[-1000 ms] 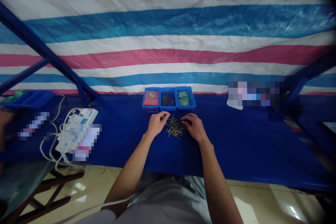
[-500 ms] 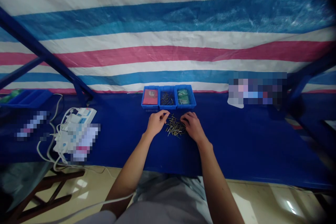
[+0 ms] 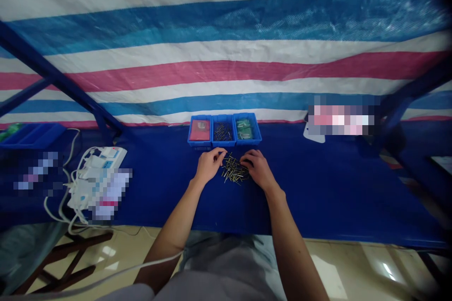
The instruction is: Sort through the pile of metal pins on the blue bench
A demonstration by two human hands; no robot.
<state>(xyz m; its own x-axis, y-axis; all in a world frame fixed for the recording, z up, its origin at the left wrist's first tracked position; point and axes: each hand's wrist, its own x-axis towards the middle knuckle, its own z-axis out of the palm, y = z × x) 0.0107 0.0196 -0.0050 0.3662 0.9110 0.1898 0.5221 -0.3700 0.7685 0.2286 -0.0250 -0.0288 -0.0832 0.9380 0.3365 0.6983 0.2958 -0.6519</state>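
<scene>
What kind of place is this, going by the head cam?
Probably an improvised indoor workstation for sorting small parts: striped plastic sheeting behind a blue table, blue bins beyond a pile of thin metal pieces.

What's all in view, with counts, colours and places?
Metal pieces: uncountable pile, yellowish and dark, between the hands
Bins: three, blue, beyond the pile
Packet: one, red, left bin
Small parts: many, dark, middle bin
Packets: count unclear, green, right bin
Power strips: count unclear, white, left
Tray: one, blue, far left
Table: one, blue, under these
Sheet: striped red, white, blue, behind
Blurred items: unclear, right
Left hand, right hand: bare, flanking the pile
</scene>
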